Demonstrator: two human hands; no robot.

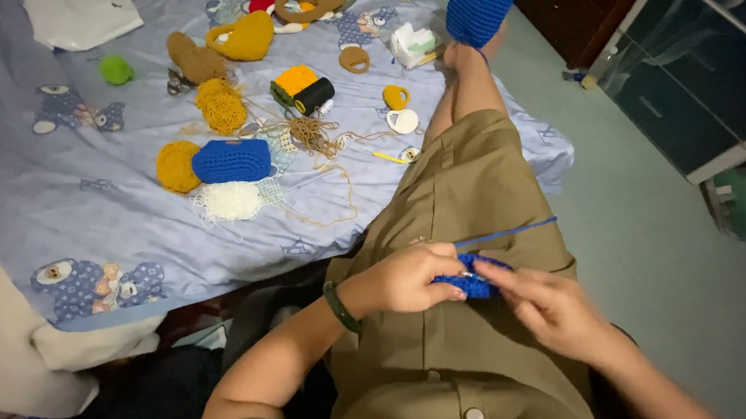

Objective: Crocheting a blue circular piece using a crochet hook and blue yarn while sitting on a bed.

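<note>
Both hands meet over the lap, on the olive trousers [468, 194]. Left hand [408, 277], green bangle [340, 308] at its wrist, pinches the small blue crochet piece [468, 282]. Right hand [548, 307], fingers pinched, grips the piece's right edge. Blue yarn strand [506, 233] runs up-right from the piece. Beyond the trousers, on the blue bedsheet [110, 202]: a finished blue crochet pouch [231, 161] and yellow yarn [221, 106].
</note>
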